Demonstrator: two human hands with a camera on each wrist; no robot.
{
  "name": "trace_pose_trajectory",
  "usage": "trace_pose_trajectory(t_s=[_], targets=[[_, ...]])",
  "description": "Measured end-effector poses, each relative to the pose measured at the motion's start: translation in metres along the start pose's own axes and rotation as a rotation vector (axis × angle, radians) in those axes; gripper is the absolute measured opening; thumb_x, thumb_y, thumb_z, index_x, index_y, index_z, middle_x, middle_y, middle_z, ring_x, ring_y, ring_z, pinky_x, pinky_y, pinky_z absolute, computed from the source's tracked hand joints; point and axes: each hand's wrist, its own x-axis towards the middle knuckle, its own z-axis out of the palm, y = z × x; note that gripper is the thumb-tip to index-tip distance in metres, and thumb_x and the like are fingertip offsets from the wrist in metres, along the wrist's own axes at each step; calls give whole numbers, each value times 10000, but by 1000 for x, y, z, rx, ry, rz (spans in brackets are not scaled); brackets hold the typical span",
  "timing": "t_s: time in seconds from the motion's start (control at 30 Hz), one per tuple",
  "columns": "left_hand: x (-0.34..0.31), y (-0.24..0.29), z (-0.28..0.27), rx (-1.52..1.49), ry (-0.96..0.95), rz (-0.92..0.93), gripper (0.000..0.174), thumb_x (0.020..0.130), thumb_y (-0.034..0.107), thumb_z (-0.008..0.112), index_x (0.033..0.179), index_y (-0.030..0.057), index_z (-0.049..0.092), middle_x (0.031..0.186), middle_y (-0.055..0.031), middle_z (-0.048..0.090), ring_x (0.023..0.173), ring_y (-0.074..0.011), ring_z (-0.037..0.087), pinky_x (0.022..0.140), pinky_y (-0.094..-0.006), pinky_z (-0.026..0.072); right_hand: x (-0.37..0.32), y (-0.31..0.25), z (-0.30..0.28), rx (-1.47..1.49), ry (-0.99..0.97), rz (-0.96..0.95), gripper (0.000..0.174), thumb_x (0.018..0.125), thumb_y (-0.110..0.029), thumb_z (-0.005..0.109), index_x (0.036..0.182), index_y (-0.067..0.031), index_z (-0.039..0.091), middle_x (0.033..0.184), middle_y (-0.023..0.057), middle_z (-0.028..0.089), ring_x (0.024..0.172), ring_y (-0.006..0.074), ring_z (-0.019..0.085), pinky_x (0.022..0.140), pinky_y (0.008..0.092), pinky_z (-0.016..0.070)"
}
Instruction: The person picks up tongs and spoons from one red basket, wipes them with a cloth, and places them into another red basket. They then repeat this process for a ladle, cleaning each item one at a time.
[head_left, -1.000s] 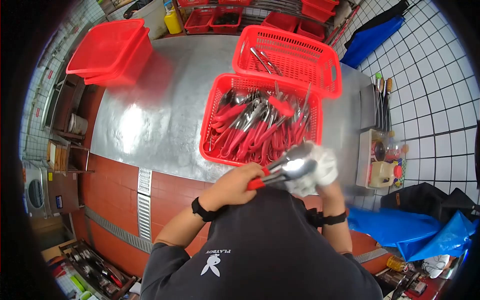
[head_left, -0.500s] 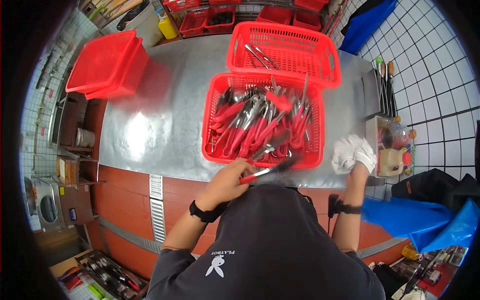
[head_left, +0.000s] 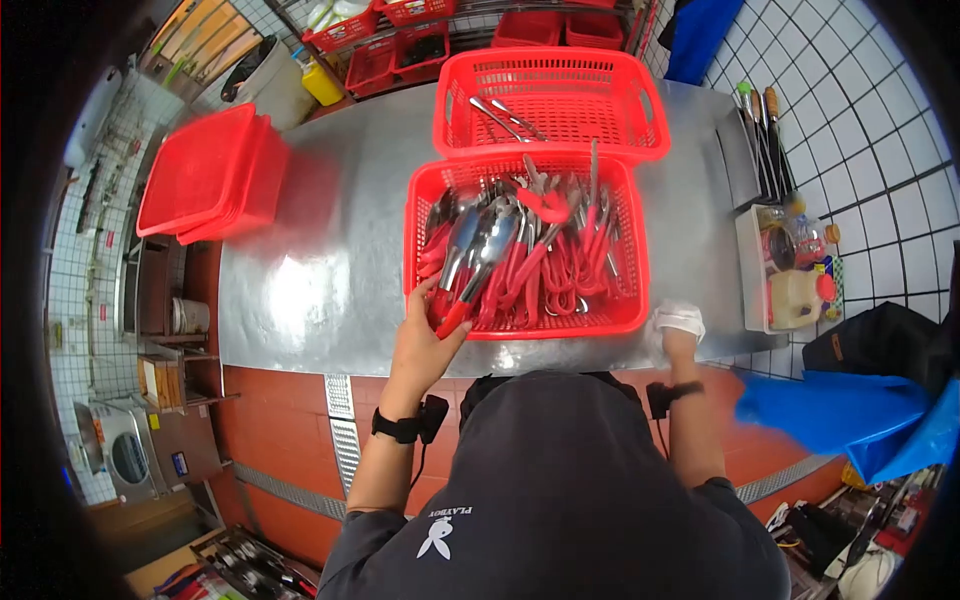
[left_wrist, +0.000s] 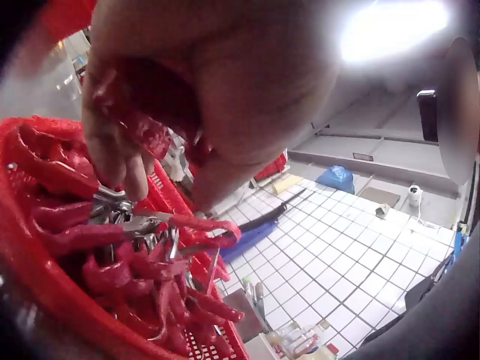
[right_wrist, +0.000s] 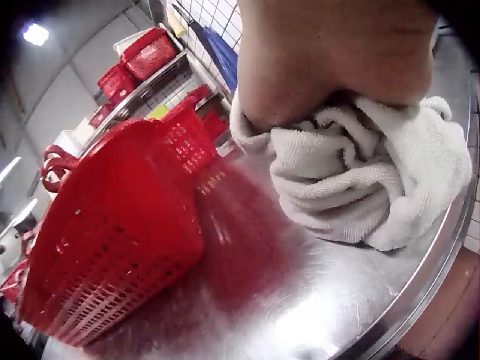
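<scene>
At the front left of a red basket (head_left: 640, 300), my left hand (head_left: 415, 350) holds a pair of tongs (head_left: 485, 250) by its red handles, thumb on one side and fingers on the other. The shiny metal heads point away from me, over the pile of red-handled tongs (head_left: 520, 285) in the basket. In the left wrist view the red grip (left_wrist: 139, 124) lies within the curl of the hand. My right hand (right_wrist: 330, 60) grips a bunched white towel (right_wrist: 352, 180), low over the metal table (head_left: 320, 240) to the right of the basket.
Behind the full basket leans a second red basket (head_left: 590, 95) with a few metal utensils in it. Stacked red bins (head_left: 205, 175) stand at the table's left. Along the right wall are a tray of bottles (head_left: 795, 270) and upright long-handled tools (head_left: 765, 140).
The left hand has carried the tongs from in front of the body to above the basket. The right hand has moved the towel away from the tongs and down to the table's right side.
</scene>
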Motion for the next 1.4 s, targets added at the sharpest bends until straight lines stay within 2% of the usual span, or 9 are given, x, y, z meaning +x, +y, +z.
trace_pose_trajectory(t_s=[0.13, 0.23, 0.3, 0.4, 0.63, 0.73, 0.9, 1.2, 1.4], targets=[[6, 5, 6, 84, 18, -86, 708, 807, 102, 779, 1398, 28, 395, 1169, -199, 666, 1053, -298, 681, 908, -375, 530, -2, -1, -5, 49, 71, -69, 130, 798, -254, 600, 823, -141, 658, 909, 114, 666, 924, 336, 628, 816, 450, 483], [18, -41, 10, 66, 90, 10, 714, 801, 134, 790, 1393, 28, 404, 1123, -197, 683, 1014, -324, 690, 880, -391, 538, -9, 19, 26, 170, 176, -132, 145, 794, -262, 608, 844, -145, 677, 924, 104, 680, 939, 329, 633, 828, 448, 487], [19, -23, 3, 148, 93, -19, 711, 803, 148, 789, 1391, 29, 408, 1118, -202, 684, 1006, -339, 688, 871, -403, 538, -8, 20, 26, 450, 134, -59, 175, 804, -270, 609, 894, -147, 696, 976, 98, 692, 976, 315, 633, 868, 447, 484], [25, -17, -2, 249, 126, 4, 694, 812, 191, 786, 1383, 32, 426, 1096, -219, 687, 993, -372, 683, 857, -431, 536, -6, 13, 15, 192, 134, -102, 180, 812, -269, 607, 904, -146, 700, 993, 100, 692, 998, 307, 631, 901, 437, 478], [59, -5, -25, 434, 94, -13, 726, 822, 333, 784, 1392, 37, 446, 1158, -225, 680, 1046, -400, 661, 872, -456, 531, -7, 24, 35, 405, 225, -145, 157, 812, -248, 618, 870, -128, 701, 991, 100, 696, 1001, 309, 632, 912, 429, 477], [79, -8, -35, 572, 125, 8, 727, 840, 434, 741, 1395, 44, 479, 1150, -186, 696, 1056, -386, 662, 875, -469, 528, 1, 13, 11, -31, 50, -114, 60, 732, -150, 669, 722, -94, 686, 859, 140, 687, 820, 310, 654, 724, 404, 532], [94, 22, -48, 646, 29, -7, 603, 817, 448, 736, 1295, 102, 614, 1133, -165, 707, 1055, -351, 667, 875, -443, 532, -9, 32, 48, 425, 324, -147, 139, 801, -188, 652, 880, -92, 713, 979, 129, 704, 944, 293, 656, 846, 374, 518], [99, 25, -24, 985, -158, -59, 561, 795, 429, 744, 1274, 157, 637, 996, -167, 724, 957, -352, 690, 819, -464, 546, -8, 30, 47, 390, 304, -105, 100, 788, -155, 653, 823, -73, 699, 903, 119, 697, 887, 291, 655, 796, 394, 509], [112, 10, -8, 951, -161, -159, 546, 830, 456, 698, 1167, 34, 619, 1045, -203, 695, 981, -364, 683, 834, -464, 554, -4, 20, 27, 460, 243, -83, 44, 764, -47, 633, 775, -34, 673, 867, 131, 693, 842, 284, 657, 723, 365, 505]])
